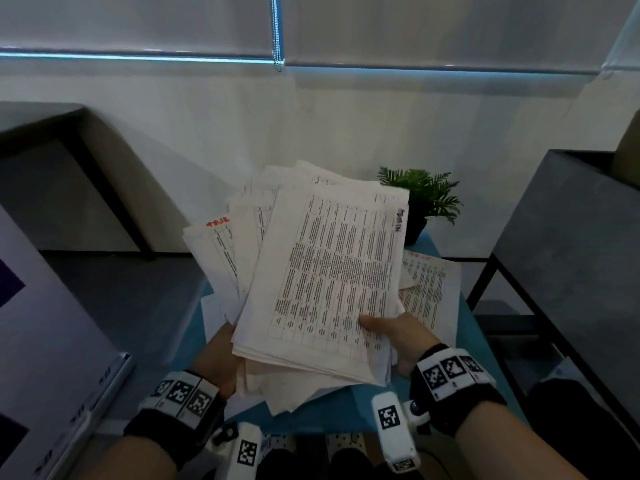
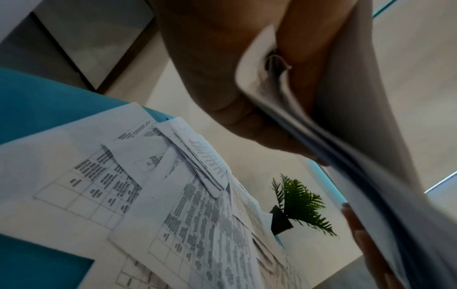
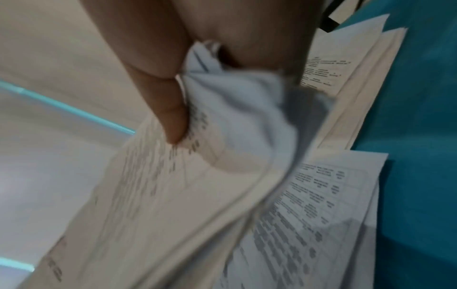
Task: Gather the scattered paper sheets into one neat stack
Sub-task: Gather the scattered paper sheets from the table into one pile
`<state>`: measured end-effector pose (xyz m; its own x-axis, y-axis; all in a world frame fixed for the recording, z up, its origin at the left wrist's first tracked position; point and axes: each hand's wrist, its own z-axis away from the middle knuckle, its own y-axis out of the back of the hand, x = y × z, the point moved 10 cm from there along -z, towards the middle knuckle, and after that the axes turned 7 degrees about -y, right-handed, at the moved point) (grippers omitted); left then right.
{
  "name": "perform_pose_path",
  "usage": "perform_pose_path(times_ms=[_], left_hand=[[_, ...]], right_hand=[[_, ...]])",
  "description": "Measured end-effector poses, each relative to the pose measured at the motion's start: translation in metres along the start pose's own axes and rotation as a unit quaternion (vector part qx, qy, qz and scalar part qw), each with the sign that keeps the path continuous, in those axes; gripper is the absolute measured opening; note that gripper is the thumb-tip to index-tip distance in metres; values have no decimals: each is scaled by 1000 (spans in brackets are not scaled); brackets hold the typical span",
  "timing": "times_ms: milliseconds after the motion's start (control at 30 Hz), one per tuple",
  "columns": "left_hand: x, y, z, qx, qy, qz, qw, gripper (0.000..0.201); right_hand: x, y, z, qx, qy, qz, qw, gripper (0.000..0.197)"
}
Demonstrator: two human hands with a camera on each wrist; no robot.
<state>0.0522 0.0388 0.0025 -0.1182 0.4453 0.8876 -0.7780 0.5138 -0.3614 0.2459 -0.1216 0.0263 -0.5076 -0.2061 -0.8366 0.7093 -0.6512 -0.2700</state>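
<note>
Both hands hold a fanned, uneven bundle of printed paper sheets [image 1: 325, 271] tilted up above the teal table [image 1: 346, 407]. My left hand [image 1: 221, 351] grips the bundle's lower left edge, its fingers hidden beneath the paper. My right hand [image 1: 398, 334] pinches the lower right corner with the thumb on top. In the left wrist view the fingers [image 2: 247, 97] clamp the bundle [image 2: 358, 156]. The right wrist view shows the thumb [image 3: 170, 101] pressing the crumpled corner [image 3: 235, 109]. More loose sheets [image 1: 433, 289] lie overlapping on the table beneath [image 2: 185, 224] [image 3: 309, 215].
A small green plant in a black pot [image 1: 426, 202] stands at the table's far edge. A grey cabinet [image 1: 571, 254] is close on the right, a dark desk [image 1: 52, 150] at the far left, and a pale slanted panel [image 1: 52, 323] at the near left.
</note>
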Motion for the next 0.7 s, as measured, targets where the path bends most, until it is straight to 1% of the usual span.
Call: perform_pose_path(times_ms=[67, 133, 167, 200, 233, 267, 300, 333, 367, 400, 433, 500, 567, 633, 667, 700], left_hand=[[1, -10, 6, -23, 28, 29, 999, 49], [8, -17, 12, -48, 25, 82, 995, 52], [13, -25, 18, -75, 27, 104, 991, 49], [17, -32, 25, -107, 34, 103, 988, 53], [14, -36, 27, -139, 42, 79, 986, 63], [8, -31, 22, -141, 44, 40, 988, 69], [6, -24, 16, -111, 32, -20, 993, 63], [9, -15, 10, -58, 9, -60, 996, 51], [11, -5, 4, -12, -11, -90, 996, 41], [12, 1, 1, 23, -24, -107, 994, 38], [12, 7, -3, 52, -35, -115, 991, 40], [11, 22, -9, 102, -53, -126, 985, 46], [11, 44, -14, 155, -62, -136, 976, 47], [11, 69, -18, 206, -68, -139, 966, 52], [11, 80, -20, 221, -65, -127, 965, 50], [12, 89, -20, 237, -64, -116, 962, 45]], right_hand=[[-2, 3, 0, 27, 32, 13, 999, 37], [-3, 6, 0, 43, 46, 19, 998, 31], [-4, 6, 0, 43, 52, 20, 997, 29], [-6, 5, 0, 42, 59, 24, 997, 27], [-8, 3, 0, 42, 66, 32, 996, 27], [-12, 2, 0, 44, 75, 45, 995, 26], [-15, 0, 0, 49, 81, 65, 993, 24], [-18, -3, -2, 52, 88, 91, 991, 24], [-20, -7, -5, 53, 95, 126, 986, 25], [-21, -12, -9, 50, 95, 168, 980, 28], [-20, -13, -15, 48, 89, 207, 973, 29], [-14, -4, -30, 60, 60, 229, 970, 30], [-11, 19, -41, 109, 31, 242, 964, 36], [-11, 45, -48, 175, 20, 300, 938, 42], [-9, 54, -51, 194, 11, 327, 925, 43], [-3, 60, -56, 199, -1, 350, 915, 46]])
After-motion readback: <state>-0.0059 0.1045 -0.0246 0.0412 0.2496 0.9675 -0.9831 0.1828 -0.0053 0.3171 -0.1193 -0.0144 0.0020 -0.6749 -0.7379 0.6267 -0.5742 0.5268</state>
